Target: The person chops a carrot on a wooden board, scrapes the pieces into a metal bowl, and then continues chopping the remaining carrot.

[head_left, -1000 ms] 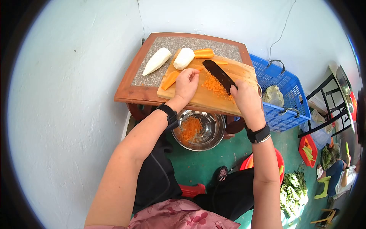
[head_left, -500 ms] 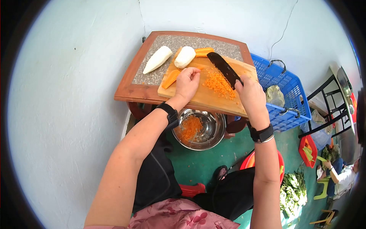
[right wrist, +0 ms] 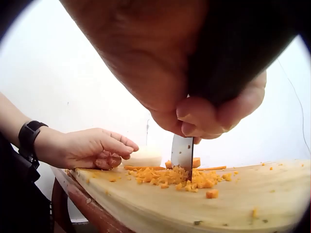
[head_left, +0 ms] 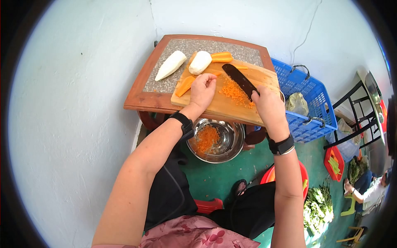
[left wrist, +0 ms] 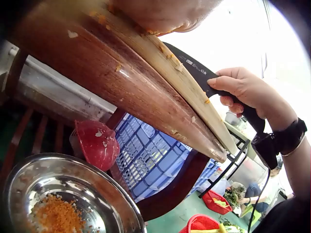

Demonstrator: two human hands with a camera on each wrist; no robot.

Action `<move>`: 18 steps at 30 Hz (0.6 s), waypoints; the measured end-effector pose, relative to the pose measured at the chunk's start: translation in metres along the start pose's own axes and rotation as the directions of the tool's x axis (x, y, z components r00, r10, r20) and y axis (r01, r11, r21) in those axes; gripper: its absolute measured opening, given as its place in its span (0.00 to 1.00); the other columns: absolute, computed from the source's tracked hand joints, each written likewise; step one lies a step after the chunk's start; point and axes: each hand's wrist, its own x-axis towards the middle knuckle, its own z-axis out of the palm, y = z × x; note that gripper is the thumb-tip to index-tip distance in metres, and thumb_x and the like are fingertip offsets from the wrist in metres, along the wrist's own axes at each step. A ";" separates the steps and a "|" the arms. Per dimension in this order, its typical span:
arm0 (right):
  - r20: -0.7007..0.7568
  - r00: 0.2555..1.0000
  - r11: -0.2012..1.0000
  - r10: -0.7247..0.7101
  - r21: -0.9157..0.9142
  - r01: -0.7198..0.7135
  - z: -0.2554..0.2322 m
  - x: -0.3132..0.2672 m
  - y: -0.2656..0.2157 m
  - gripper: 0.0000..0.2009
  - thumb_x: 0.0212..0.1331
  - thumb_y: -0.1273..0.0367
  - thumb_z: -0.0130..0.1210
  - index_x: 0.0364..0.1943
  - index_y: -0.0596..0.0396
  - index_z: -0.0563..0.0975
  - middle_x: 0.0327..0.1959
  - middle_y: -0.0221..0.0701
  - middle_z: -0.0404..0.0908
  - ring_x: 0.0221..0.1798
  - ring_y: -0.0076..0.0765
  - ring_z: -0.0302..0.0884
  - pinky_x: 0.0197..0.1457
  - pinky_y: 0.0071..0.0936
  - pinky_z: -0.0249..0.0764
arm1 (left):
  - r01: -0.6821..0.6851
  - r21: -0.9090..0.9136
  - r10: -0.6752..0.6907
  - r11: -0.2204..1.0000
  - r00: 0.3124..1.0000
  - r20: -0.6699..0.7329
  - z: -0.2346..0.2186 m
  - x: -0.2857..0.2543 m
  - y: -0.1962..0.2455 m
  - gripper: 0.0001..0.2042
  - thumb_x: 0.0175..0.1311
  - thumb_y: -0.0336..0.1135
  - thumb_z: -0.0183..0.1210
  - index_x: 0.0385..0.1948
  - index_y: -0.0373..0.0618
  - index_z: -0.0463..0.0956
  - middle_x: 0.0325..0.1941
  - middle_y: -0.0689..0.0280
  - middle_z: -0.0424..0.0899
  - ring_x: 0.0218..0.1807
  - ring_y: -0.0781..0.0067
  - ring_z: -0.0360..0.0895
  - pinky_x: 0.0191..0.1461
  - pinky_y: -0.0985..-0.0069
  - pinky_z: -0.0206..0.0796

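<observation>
My right hand (head_left: 271,109) grips the handle of a black kitchen knife (head_left: 239,77). Its blade crosses a heap of finely chopped carrot (head_left: 232,91) on the wooden cutting board (head_left: 264,78); in the right wrist view the blade edge (right wrist: 182,153) stands down among the bits. Left of the knife, my left hand (head_left: 202,91) rests on the board with fingers curled and the thumb against them, nothing showing between. A thin carrot strip (head_left: 217,74) lies by its fingertips. Around it are a carrot piece (head_left: 184,86), another carrot piece (head_left: 221,57) and a peeled white radish (head_left: 200,63).
A second peeled radish (head_left: 170,66) lies on the table's speckled top. Below the table edge stands a steel bowl (head_left: 237,144) with chopped carrot inside. A blue crate (head_left: 308,128) is at the right. Leafy greens (head_left: 318,211) lie on the floor, and another person (head_left: 374,194) sits beyond.
The knife and right hand shifted right and slightly away, then came back left over the chopped carrot. My left hand stays in place. The other person at far right has moved.
</observation>
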 end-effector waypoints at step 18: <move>0.172 0.983 0.994 -0.059 0.103 0.042 -0.027 -0.016 -0.019 0.12 0.59 0.62 0.55 0.29 0.57 0.79 0.25 0.48 0.80 0.32 0.58 0.79 0.37 0.48 0.75 | -0.110 -0.026 0.100 0.994 0.965 -0.243 -0.008 -0.001 0.021 0.05 0.70 0.31 0.50 0.40 0.39 0.70 0.39 0.63 0.69 0.41 0.73 0.68 0.47 0.76 0.63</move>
